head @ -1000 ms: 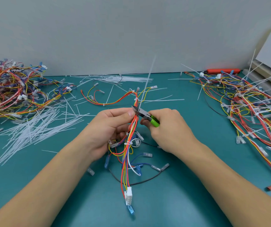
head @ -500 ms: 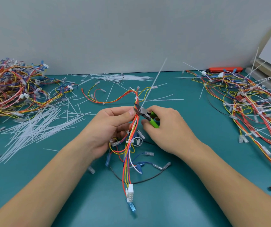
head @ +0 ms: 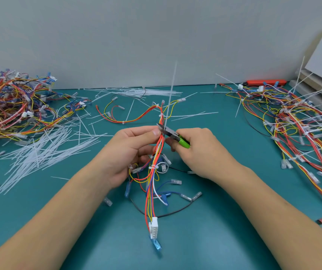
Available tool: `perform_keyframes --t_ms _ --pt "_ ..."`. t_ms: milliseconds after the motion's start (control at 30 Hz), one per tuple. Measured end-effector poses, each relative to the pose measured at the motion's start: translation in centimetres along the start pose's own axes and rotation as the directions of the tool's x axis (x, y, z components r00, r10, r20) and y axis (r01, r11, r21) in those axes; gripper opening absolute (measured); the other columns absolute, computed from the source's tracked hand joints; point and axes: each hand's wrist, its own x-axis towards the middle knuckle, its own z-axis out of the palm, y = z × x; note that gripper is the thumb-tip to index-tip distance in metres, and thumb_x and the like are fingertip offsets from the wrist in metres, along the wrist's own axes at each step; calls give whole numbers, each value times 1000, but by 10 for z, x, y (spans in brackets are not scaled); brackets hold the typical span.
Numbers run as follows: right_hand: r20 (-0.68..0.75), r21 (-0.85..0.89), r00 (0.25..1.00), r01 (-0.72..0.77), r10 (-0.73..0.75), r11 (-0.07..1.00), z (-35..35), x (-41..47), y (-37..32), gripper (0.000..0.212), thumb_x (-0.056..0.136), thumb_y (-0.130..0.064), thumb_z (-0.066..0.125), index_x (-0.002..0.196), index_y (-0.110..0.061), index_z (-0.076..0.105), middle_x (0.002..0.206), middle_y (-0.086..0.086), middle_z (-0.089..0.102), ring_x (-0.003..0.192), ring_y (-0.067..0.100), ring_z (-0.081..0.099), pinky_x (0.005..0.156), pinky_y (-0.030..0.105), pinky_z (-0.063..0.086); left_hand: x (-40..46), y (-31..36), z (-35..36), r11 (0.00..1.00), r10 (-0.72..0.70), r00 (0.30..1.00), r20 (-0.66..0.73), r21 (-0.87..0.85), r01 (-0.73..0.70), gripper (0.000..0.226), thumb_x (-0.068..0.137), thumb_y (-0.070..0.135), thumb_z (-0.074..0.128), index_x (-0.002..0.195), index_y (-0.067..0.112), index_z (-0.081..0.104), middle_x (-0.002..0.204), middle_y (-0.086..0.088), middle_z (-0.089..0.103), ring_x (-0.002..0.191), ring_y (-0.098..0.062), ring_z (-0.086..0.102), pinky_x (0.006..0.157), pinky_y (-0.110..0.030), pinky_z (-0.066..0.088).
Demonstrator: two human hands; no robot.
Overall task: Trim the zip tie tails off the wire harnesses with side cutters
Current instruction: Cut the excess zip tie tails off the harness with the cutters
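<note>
Right hand (head: pixel 201 152) is wrapped around the green handles of the side cutters (head: pixel 172 134), fingers curled tight, the steel nose pointing left into the bundle. Left hand (head: pixel 130 151) pinches the wire harness (head: pixel 156 152) between thumb and forefinger, right beside the cutter tip, holding it up off the teal mat (head: pixel 205 240). The harness hangs down from that pinch to a white connector (head: pixel 153 228) near the bottom, and runs up and away toward the wall.

And there's the target: a long white zip tie tail (head: pixel 172 88) standing almost straight up from the bundle, its base right at the cutter nose. Whether the blades are closed on it I can't tell; the tip is too small to read. My call: this is the cut itself, on this one tie. The next move calls for a squeeze flush against the tie head, keeping the blades off the coloured wires just beside it.

Further out, a heap of cut tails (head: pixel 39 154) lies left, with a pile of harnesses (head: pixel 14 106) behind it. On the right, another harness pile (head: pixel 296 121) bristles with uncut tails, so plenty looks left to do.

No brand, label or writing is legible anywhere.
</note>
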Motion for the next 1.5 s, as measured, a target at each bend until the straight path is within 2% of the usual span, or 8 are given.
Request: perform_keyframes --t_ms 100,433,533,700,900,1100,1233,1500 --pt "-30 -11 999 15 -16 1000 2 -1 0 44 97 -56 60 73 -19 52 59 0 50 62 27 50 60 43 48 -1 0 1 1000 -1 1000 -14 -25 1 17 93 20 67 102 13 79 77 2 71 49 -7 58 46 -18 32" --pt "-43 11 997 72 -72 997 -1 -1 3 21 95 -42 64 82 -25 62 62 -4 54 65 23 51 63 41 50 0 1 -1 1000 -8 1000 22 22 7 14 86 25 70 89 19 82 70 5 68 50 -5 57 46 -18 35" --pt "-46 10 995 89 -88 996 -1 -1 3 21 95 -41 64 84 -23 63 63 -3 55 66 24 52 64 42 51 -1 1 0 1000 -7 1000 29 28 6 19 92 22 65 85 19 83 64 7 65 49 -5 55 45 -17 37" --pt "-36 -5 995 89 -89 996 -1 0 4 30 97 -40 63 75 -23 55 59 -1 49 64 26 48 60 42 47 -2 2 2 1000 1 1000 27 12 -1 16 78 29 71 83 19 83 73 3 68 53 -7 56 46 -18 38" --pt "10 0 999 43 -42 999 -2 2 1 36 99 -47 60 77 -17 60 54 -1 42 59 24 39 55 40 41 -2 4 3 1000 22 999 43 14 -22 30 97 18 59 79 22 82 73 4 72 51 -6 56 45 -17 39" --pt "-40 -7 996 76 -76 997 -1 -1 -2 43 98 -45 65 67 -20 48 54 -1 42 59 25 38 55 40 40 -4 6 3 999 26 999 23 26 -26 15 84 28 69 80 23 82 78 5 74 57 -6 60 49 -18 42" --pt "-37 -10 993 115 -115 993 -2 -2 0 29 97 -41 65 78 -20 58 59 -2 50 63 25 47 61 44 48 -4 6 4 1000 16 1000 -1 25 -16 18 68 36 74 78 23 82 78 4 73 58 -8 60 50 -19 42" --pt "-39 -18 993 115 -116 993 -2 -2 1 31 98 -40 63 75 -22 54 58 -2 49 63 25 48 60 42 46 -2 4 2 1000 -7 1000 -12 24 7 16 87 26 69 81 24 83 78 4 73 57 -7 62 47 -18 44"
